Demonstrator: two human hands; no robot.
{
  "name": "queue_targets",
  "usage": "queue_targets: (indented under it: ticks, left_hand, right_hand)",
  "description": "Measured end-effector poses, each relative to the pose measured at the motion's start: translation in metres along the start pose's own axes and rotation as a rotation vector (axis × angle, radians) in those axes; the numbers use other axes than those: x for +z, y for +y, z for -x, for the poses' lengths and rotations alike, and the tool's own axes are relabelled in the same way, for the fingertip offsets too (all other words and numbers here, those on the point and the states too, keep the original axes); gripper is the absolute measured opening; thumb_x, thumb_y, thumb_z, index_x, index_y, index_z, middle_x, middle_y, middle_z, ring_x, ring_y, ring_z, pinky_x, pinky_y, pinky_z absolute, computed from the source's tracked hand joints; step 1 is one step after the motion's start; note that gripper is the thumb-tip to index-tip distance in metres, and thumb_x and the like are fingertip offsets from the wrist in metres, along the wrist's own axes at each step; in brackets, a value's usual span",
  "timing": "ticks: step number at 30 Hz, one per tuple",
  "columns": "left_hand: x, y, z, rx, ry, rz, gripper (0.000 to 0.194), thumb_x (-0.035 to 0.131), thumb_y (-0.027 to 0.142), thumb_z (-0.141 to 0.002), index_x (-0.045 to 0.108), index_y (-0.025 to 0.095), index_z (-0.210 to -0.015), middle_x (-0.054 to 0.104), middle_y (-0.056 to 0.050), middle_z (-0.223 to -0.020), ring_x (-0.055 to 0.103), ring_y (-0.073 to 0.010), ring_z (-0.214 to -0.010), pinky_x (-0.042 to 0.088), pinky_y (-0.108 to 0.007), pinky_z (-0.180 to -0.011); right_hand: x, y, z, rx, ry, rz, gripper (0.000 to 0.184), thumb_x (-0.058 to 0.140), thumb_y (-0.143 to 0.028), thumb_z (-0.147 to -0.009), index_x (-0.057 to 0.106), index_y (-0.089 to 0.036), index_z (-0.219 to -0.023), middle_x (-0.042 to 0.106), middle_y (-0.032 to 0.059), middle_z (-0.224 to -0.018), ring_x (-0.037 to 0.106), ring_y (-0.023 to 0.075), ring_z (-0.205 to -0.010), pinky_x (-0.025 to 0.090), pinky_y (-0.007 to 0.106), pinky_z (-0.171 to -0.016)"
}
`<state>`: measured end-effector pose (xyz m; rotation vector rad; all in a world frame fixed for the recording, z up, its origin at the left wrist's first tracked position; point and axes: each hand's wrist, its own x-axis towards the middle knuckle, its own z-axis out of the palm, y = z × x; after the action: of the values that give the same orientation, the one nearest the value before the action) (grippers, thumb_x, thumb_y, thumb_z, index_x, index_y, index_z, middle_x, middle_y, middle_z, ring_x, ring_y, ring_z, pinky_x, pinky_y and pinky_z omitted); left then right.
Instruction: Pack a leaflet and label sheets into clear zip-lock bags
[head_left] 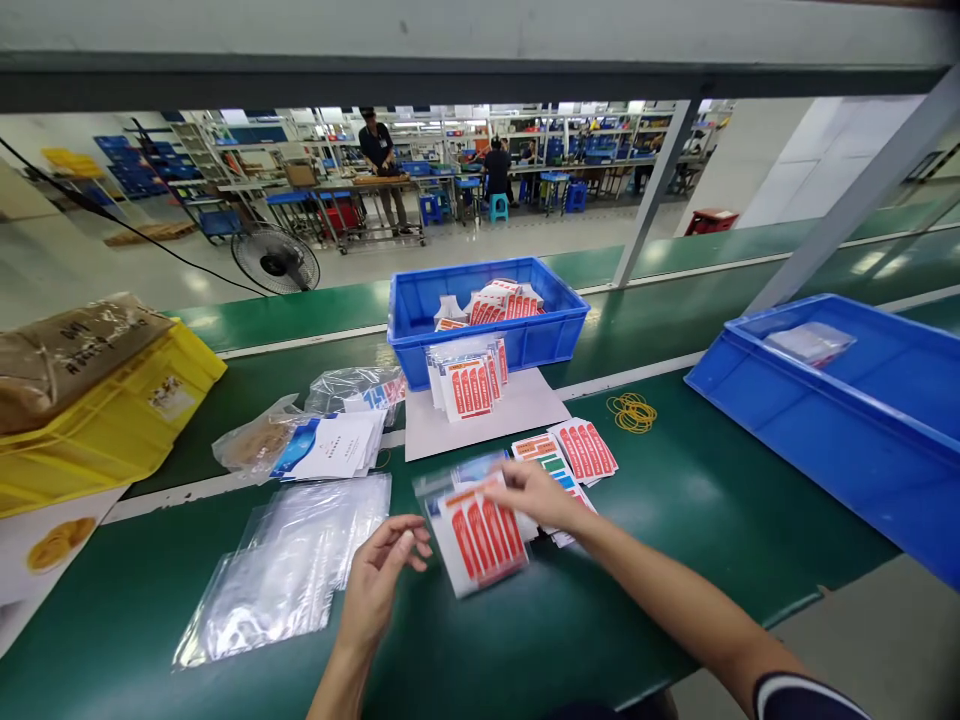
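A clear plastic bag (487,545) with white cards printed with red labels inside is tilted over the green table. My right hand (536,495) has its fingers closed at the bag's upper right edge, slightly blurred. Just left of the bag, my left hand (386,570) is open with loosely curled fingers, apart from it. Beyond my right hand lie a stack of red label cards (585,449) and a stack of multicoloured cards (551,465). Flat empty clear bags (277,570) are spread at the left, with white and blue leaflets (334,445) behind them.
A blue bin (487,345) holds several packed cards, with more packs (472,385) leaning at its front. Yellow rubber bands (632,412) lie right of centre. Another blue bin (832,400) stands right, a yellow crate (112,420) left. Overhead runs a grey beam (480,45).
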<state>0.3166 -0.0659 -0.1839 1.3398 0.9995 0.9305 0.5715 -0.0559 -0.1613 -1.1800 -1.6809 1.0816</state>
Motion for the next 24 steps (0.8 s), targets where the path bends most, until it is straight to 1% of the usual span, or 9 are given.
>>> queue_targets:
  ticks: [4,5,7,9,11,14,18,21,24]
  left_hand:
    - [-0.009,0.000,-0.004,0.030,0.071,0.020,0.023,0.054,0.038,-0.087,0.061,0.020,-0.099,0.060,-0.003,-0.085,0.058,-0.0159,-0.074,0.049,-0.026,-0.061]
    - [-0.010,0.000,-0.004,0.031,0.080,0.018,0.023,0.054,0.038,-0.087,0.061,0.020,-0.098,0.060,-0.003,-0.085,0.058,-0.0159,-0.074,0.049,-0.026,-0.061]
    - [-0.010,0.000,-0.005,0.034,0.095,0.012,0.024,0.055,0.038,-0.086,0.061,0.019,-0.098,0.061,-0.004,-0.084,0.058,-0.0161,-0.074,0.050,-0.026,-0.061]
    - [-0.010,0.000,-0.005,0.036,0.101,0.009,0.025,0.055,0.039,-0.086,0.062,0.018,-0.097,0.061,-0.004,-0.083,0.058,-0.0163,-0.074,0.050,-0.026,-0.060]
    - [-0.009,0.001,-0.006,0.034,0.095,0.006,0.025,0.056,0.040,-0.085,0.062,0.018,-0.096,0.060,-0.004,-0.082,0.057,-0.0164,-0.073,0.050,-0.027,-0.059]
    - [-0.005,0.002,-0.005,0.022,0.070,-0.007,0.025,0.056,0.041,-0.085,0.062,0.019,-0.094,0.060,-0.003,-0.080,0.057,-0.0169,-0.073,0.050,-0.027,-0.059]
    - [0.001,0.004,-0.004,-0.007,0.044,-0.042,0.027,0.058,0.043,-0.083,0.062,0.019,-0.092,0.060,-0.003,-0.079,0.056,-0.0171,-0.073,0.049,-0.026,-0.059]
    - [0.001,0.004,-0.006,-0.040,0.035,-0.072,0.028,0.058,0.045,-0.082,0.062,0.019,-0.092,0.060,-0.002,-0.079,0.056,-0.0172,-0.074,0.048,-0.026,-0.060]
    - [0.000,0.000,-0.008,-0.079,0.027,-0.084,0.029,0.058,0.047,-0.082,0.062,0.020,-0.091,0.060,-0.002,-0.080,0.056,-0.0169,-0.076,0.048,-0.025,-0.061]
  right_hand:
    - [-0.049,-0.012,-0.092,-0.110,0.230,0.221,0.036,0.044,-0.042,-0.092,0.058,-0.014,-0.112,0.063,0.0069,-0.094,0.061,0.0193,-0.084,0.051,0.032,-0.073]
    - [-0.056,-0.011,-0.110,-0.133,0.285,0.286,0.038,0.045,-0.040,-0.092,0.053,-0.015,-0.120,0.061,0.0100,-0.107,0.059,0.0223,-0.097,0.049,0.037,-0.083]
    - [-0.060,-0.004,-0.130,-0.177,0.368,0.424,0.050,0.049,-0.035,-0.090,0.040,-0.016,-0.135,0.046,0.0157,-0.133,0.043,0.0286,-0.123,0.037,0.048,-0.101]
    - [-0.050,0.010,-0.134,-0.223,0.362,0.566,0.065,0.057,-0.030,-0.084,0.031,-0.013,-0.142,0.031,0.0184,-0.146,0.024,0.0319,-0.137,0.023,0.053,-0.110]
    - [-0.031,0.028,-0.128,-0.261,0.274,0.703,0.074,0.064,-0.023,-0.077,0.031,-0.012,-0.142,0.027,0.0190,-0.150,0.017,0.0327,-0.140,0.020,0.051,-0.113]
    - [-0.008,0.052,-0.123,-0.265,0.167,0.874,0.068,0.058,-0.011,-0.078,0.035,-0.013,-0.142,0.026,0.0180,-0.151,0.017,0.0306,-0.142,0.021,0.048,-0.113]
    - [-0.010,0.056,-0.139,-0.200,0.178,1.004,0.062,0.042,-0.006,-0.086,0.026,-0.011,-0.145,0.016,0.0190,-0.154,0.009,0.0293,-0.143,0.016,0.054,-0.113]
    - [-0.018,0.043,-0.137,-0.159,0.172,1.030,0.070,0.052,-0.018,-0.087,0.018,-0.002,-0.146,0.011,0.0267,-0.153,0.007,0.0343,-0.143,0.015,0.055,-0.113]
    - [-0.012,0.033,-0.097,-0.210,0.018,1.021,0.095,0.068,-0.047,-0.076,0.022,-0.001,-0.145,0.017,0.0268,-0.151,0.014,0.0343,-0.142,0.021,0.044,-0.114]
